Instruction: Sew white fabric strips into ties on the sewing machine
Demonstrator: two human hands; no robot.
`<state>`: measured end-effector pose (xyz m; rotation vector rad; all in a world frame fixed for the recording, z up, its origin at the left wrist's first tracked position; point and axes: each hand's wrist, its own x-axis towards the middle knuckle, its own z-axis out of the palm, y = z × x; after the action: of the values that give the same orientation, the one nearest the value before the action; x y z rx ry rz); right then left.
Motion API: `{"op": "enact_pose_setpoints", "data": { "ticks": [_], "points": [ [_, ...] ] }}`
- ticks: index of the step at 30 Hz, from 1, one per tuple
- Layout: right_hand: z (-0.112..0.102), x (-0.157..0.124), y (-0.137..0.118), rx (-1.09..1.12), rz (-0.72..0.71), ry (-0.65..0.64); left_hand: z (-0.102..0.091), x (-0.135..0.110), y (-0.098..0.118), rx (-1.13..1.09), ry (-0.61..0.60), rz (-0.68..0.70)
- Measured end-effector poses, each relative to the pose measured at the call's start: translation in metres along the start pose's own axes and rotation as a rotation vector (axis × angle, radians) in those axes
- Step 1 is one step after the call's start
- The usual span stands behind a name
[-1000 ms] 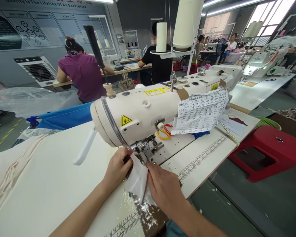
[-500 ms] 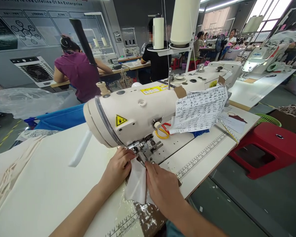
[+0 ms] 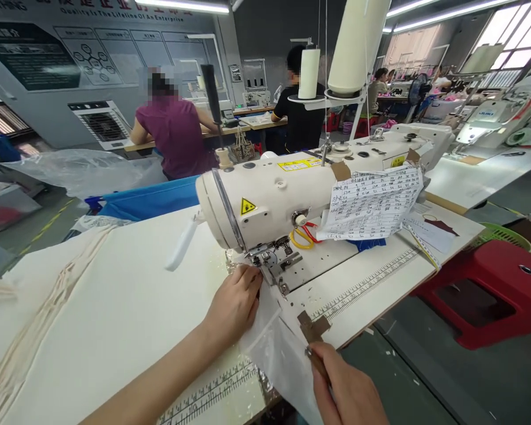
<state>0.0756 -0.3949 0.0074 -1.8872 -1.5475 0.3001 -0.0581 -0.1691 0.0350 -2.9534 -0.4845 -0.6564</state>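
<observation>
My left hand [image 3: 236,298] is beside the presser foot of a white sewing machine [image 3: 265,200], its fingers bent and closed on a piece of thin white fabric [image 3: 277,354]. The fabric runs from under the machine head down over the front edge of the table. My right hand [image 3: 347,386] is lower, at that edge to the right of the fabric, with thumb and fingers curled together. A brown strip [image 3: 314,327] and a small dark shiny piece show at its fingertips; what it grips cannot be made out.
Yellow-and-red-handled scissors [image 3: 301,237] lie behind the needle area. A handwritten sheet [image 3: 371,203] hangs on the machine. Ruler markings [image 3: 367,283] run along the tabletop. Cream fabric strips [image 3: 57,295] lie left; a red stool [image 3: 491,289] stands right. Several people sit at machines beyond.
My right hand has moved from the presser foot down and right to the table edge. My left hand stays by the needle area. More white fabric shows, and the view has shifted left.
</observation>
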Motion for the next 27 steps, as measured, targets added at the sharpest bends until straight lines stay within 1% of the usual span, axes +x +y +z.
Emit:
{"op": "enact_pose_setpoints", "data": {
  "ticks": [5, 10, 13, 17, 22, 27],
  "points": [
    [-0.007, 0.005, 0.003, -0.052, -0.082, 0.005, 0.006, -0.009, 0.003, 0.014, 0.048, -0.010],
    [-0.009, 0.006, 0.001, -0.099, -0.093, 0.024, 0.004, -0.014, -0.001, 0.037, 0.048, 0.053],
    [-0.008, 0.012, 0.000, -0.119, -0.107, 0.029, 0.005, -0.015, -0.001, 0.072, 0.046, 0.053],
    [-0.007, 0.018, 0.001, -0.152, -0.118, 0.022, 0.006, -0.016, 0.003, 0.064, 0.013, 0.031],
    [-0.008, 0.021, 0.001, -0.166, -0.097, -0.036, 0.003, -0.015, 0.011, 0.083, -0.002, -0.042],
    [-0.009, 0.027, -0.004, -0.208, -0.125, -0.037, 0.001, -0.017, 0.017, 0.124, 0.016, -0.002]
  ]
}}
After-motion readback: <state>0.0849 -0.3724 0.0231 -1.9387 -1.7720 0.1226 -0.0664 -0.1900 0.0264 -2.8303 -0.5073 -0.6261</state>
